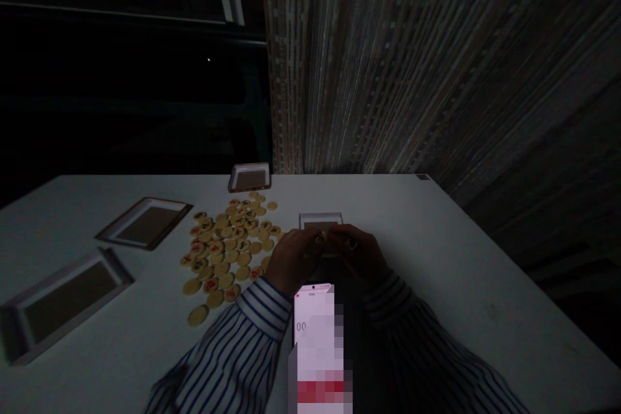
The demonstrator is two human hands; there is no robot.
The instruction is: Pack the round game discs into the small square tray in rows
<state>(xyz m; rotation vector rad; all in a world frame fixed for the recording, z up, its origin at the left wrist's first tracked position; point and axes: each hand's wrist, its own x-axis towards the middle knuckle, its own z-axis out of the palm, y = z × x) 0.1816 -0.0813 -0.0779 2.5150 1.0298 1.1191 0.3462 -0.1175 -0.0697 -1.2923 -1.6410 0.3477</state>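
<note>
Pale wooden game discs (228,242) with red and black marks lie scattered on the white table (460,259), just to the left of the left hand (291,260), which makes it the nearer hand to the pile. The right hand (361,252) meets the left over a small tray (320,221) lying crosswise just beyond the knuckles. One disc (321,239) seems pinched between the fingertips of both hands, though in this dim light I cannot tell which hand really grips it. A lit phone (317,343) stands between the striped sleeves.
</note>
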